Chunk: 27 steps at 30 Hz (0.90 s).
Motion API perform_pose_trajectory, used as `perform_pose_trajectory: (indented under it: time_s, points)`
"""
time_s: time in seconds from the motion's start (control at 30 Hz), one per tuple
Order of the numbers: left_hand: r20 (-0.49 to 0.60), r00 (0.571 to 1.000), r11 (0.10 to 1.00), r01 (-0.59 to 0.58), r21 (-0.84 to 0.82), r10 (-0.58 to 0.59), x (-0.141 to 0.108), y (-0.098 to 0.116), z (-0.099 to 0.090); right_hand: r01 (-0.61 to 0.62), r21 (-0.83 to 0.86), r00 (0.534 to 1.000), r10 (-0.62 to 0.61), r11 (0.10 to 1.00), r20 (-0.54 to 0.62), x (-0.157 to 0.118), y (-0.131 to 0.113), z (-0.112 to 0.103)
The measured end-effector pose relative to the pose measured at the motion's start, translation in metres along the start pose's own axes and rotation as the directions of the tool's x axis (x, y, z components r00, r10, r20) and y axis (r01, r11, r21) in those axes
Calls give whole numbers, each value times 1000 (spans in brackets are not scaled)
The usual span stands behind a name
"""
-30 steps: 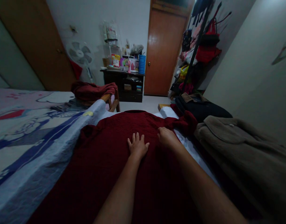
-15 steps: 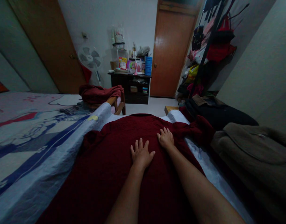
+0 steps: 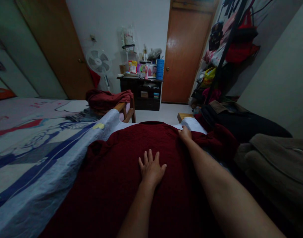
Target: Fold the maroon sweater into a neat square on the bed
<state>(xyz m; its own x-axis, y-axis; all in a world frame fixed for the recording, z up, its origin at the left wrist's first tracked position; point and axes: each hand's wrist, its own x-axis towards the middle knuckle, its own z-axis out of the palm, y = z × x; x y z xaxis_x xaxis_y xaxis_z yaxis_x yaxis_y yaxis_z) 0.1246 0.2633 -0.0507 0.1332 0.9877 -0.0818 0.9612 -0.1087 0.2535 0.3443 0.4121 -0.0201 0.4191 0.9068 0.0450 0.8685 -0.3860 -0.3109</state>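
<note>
A dark red sweater (image 3: 117, 172) lies spread out in front of me, its neckline at the far end and its sleeves out to the sides. My left hand (image 3: 151, 168) rests flat on the middle of it with the fingers spread. At the right shoulder of the sweater, my right hand (image 3: 185, 134) has its fingers drawn together on the cloth near the edge. Part of its grip is hidden behind the hand. Beneath the sweater is a pale blue-grey cover (image 3: 59, 185), visible along the left side and at the far corners.
On the left is a bed with a patterned sheet (image 3: 25, 142); reddish folded clothes (image 3: 109, 100) lie by a wooden frame. To the right are a brown coat (image 3: 277, 162) and a dark jacket (image 3: 245, 120). A fan (image 3: 99, 62), dark cabinet (image 3: 139, 86) and door (image 3: 183, 53) stand beyond.
My right hand has moved outward and away from me, from lying open on the sweater to closing at its right shoulder. My left hand stays flat. The view has shifted slightly.
</note>
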Motion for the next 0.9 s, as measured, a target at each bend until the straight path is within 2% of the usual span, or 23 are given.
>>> perform_pose_trajectory:
  time_s: [0.2,0.4,0.57,0.67,0.73,0.8,0.9]
  points:
    - [7,1000,1000,5,-4,-5,0,0,0,-19,36,997,16,999,79,23,-4,11]
    - [10,1000,1000,6,-5,-6,-1,1,0,-51,28,999,51,998,2,32,-6,12]
    - [-7,1000,1000,14,-4,-14,-2,2,0,15,6,999,-15,1000,-46,8,-11,24]
    - [-11,1000,1000,11,-13,-12,-2,3,-2,88,-27,993,-90,996,-76,-18,-12,34]
    - [-5,1000,1000,13,-14,-13,-2,3,-3,177,-98,979,-185,979,-84,-34,-9,38]
    - [3,1000,1000,15,-14,-15,-2,2,-4,233,-181,970,-242,956,-31,-43,-5,39]
    - [4,1000,1000,12,-15,-11,-1,2,-5,252,-240,968,-244,937,65,-45,2,31]
